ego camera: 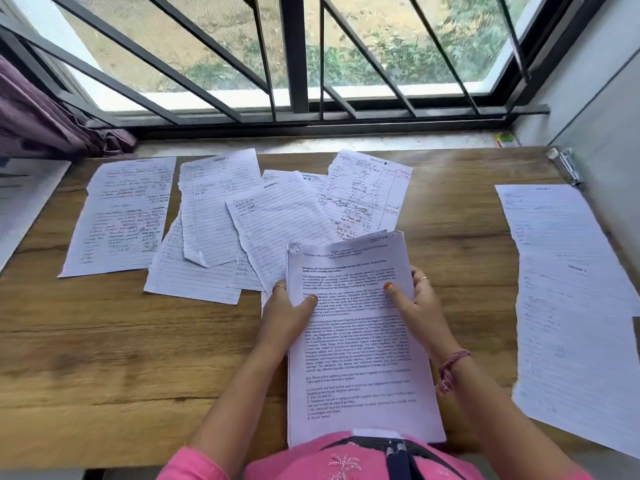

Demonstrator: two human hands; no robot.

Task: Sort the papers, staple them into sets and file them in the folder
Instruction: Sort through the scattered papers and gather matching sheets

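Printed papers (360,341) (a stack headed "Section 1") are held above the table (104,341), nearest the person. The left hand (289,317) and right hand (417,301) grip its side edges, thumbs pressed on top. Beyond the stack lie overlapping handwritten sheets (221,216); right of it, two lined sheets (568,306); farther off, a stapler (566,164).

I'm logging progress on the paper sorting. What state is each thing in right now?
Printed stack: held up over the table, gripped at both side edges.
Left hand: grips the stack's left edge.
Right hand: grips the right edge.
Handwritten sheets: loose, overlapping, flat on the table.
Lined sheets at right: flat, set apart.
Stapler: untouched, far right corner.
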